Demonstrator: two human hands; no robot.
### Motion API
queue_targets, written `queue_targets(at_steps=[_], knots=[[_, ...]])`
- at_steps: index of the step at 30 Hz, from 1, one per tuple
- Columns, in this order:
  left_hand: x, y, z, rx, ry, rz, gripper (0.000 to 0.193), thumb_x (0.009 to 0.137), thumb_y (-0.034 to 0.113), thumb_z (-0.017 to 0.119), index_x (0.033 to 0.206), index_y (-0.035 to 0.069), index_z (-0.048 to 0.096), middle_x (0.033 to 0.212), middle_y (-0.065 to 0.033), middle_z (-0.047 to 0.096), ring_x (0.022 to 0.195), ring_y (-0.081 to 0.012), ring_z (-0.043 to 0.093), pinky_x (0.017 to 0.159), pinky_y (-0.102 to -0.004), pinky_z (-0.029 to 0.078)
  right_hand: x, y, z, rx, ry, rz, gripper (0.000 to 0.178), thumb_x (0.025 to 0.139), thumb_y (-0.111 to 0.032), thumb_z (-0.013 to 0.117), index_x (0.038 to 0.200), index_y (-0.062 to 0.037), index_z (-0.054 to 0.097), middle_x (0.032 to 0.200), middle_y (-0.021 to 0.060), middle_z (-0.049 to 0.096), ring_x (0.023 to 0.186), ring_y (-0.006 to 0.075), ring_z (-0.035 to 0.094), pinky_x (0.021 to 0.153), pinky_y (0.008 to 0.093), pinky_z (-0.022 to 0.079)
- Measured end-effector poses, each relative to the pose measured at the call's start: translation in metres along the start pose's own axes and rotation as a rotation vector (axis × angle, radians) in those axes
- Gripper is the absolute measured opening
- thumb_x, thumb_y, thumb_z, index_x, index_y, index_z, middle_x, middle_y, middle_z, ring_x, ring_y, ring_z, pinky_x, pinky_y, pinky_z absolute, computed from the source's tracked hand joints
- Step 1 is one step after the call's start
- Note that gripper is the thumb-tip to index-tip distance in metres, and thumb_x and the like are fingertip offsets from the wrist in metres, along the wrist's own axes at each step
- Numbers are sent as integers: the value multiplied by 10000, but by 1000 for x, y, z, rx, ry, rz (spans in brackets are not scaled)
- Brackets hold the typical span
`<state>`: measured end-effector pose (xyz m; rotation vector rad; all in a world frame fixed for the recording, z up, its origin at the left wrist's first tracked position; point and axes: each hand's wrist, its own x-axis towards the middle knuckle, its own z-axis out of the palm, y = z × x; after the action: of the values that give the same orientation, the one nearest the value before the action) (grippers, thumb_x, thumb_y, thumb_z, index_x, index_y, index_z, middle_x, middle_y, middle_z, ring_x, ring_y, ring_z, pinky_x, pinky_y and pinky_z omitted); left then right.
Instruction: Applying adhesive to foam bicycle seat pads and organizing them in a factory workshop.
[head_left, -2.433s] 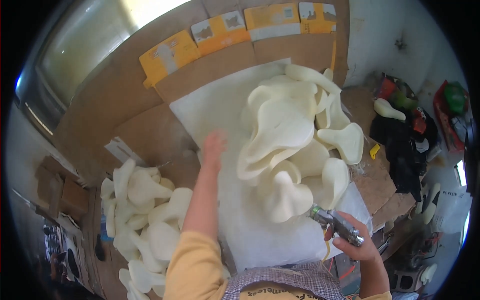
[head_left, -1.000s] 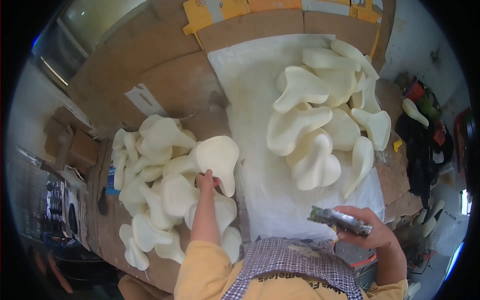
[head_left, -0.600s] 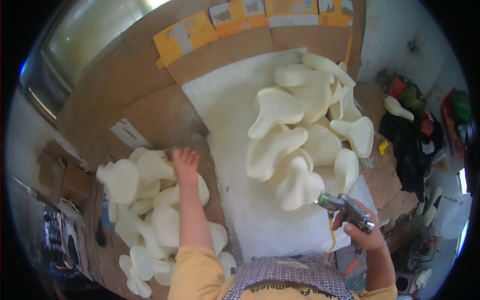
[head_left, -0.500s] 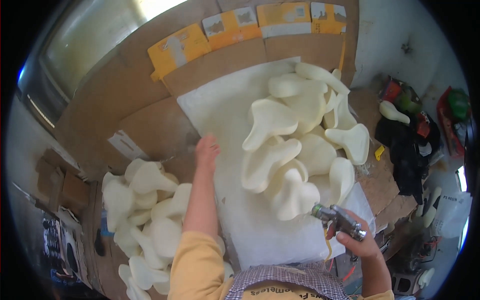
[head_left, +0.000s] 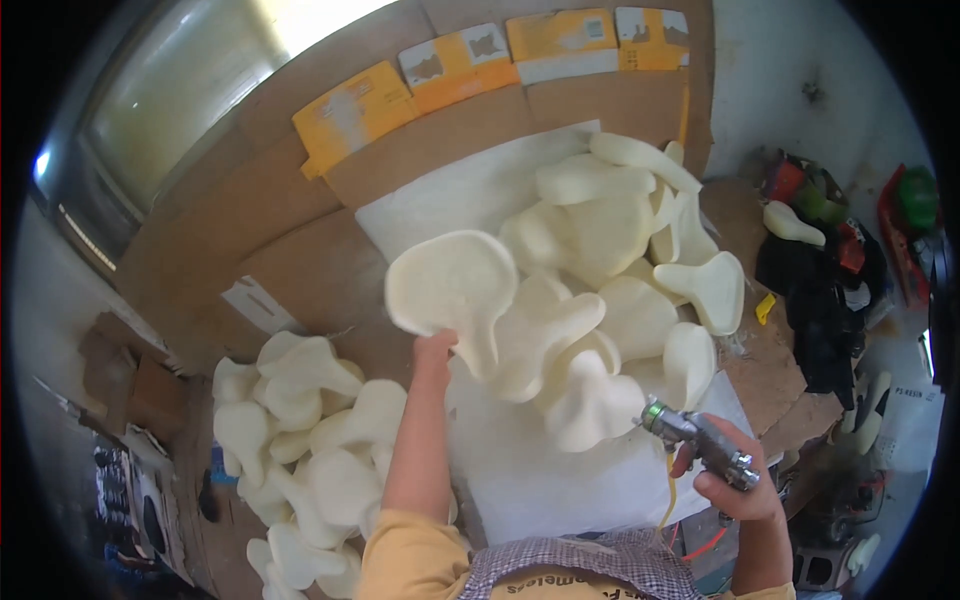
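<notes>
Near the middle, my left hand point(head_left: 433, 356) grips the edge of a cream foam bicycle saddle pad point(head_left: 450, 280), its hollow underside turned up. The pad hangs over the left edge of the white sheet point(head_left: 530, 490), its nose pointing toward me. At right, my right hand point(head_left: 735, 485) is wrapped round a metal spray gun point(head_left: 705, 448) with a green ring near its nozzle. The nozzle points left, close to another saddle pad point(head_left: 592, 405) at the near side of a heap of pads point(head_left: 610, 235) on the sheet.
A second heap of cream pads point(head_left: 320, 455) lies left of my left forearm. Cardboard point(head_left: 400, 165) with yellow packets point(head_left: 450, 68) rises at the back. Right of the sheet are black cloth point(head_left: 820, 290) and a lone pad point(head_left: 793, 223). A yellow hose point(head_left: 668, 490) hangs near the gun.
My left hand was empty over the sheet's left edge; now it holds a saddle pad from the heap's left side. The spray gun has shifted slightly right and down.
</notes>
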<state>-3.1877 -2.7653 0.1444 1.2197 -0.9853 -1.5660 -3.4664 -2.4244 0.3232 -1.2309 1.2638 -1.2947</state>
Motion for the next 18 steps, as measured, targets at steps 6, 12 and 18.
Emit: queue_targets(at_steps=[6, 12, 18], knots=[[-79, 2, -59, -106, 290, 36, 467, 674, 61, 575, 1122, 113, 452, 927, -28, 553, 731, -138, 541, 587, -287, 454, 12, -7, 26, -1, -98, -78, 588, 729, -103, 688, 1246, 11, 432, 879, 98, 607, 783, 161, 581, 718, 293, 468], [-99, -20, -93, -75, 351, 18, 506, 694, 100, 593, 1159, 139, 399, 946, -33, 527, 689, -151, 530, 574, -283, 440, 4, -21, 38, -117, -238, 43, 530, 710, 15, 668, 1208, -22, 492, 820, 65, 618, 723, 121, 573, 674, 257, 462], [-99, -35, -110, -100, 356, -5, 516, 692, 114, 598, 1164, 154, 392, 953, -36, 526, 713, -167, 535, 577, -293, 446, -5, -8, 33, -235, -374, 130, 522, 710, 40, 660, 1203, -40, 506, 799, 49, 623, 708, 101, 566, 663, 245, 453]])
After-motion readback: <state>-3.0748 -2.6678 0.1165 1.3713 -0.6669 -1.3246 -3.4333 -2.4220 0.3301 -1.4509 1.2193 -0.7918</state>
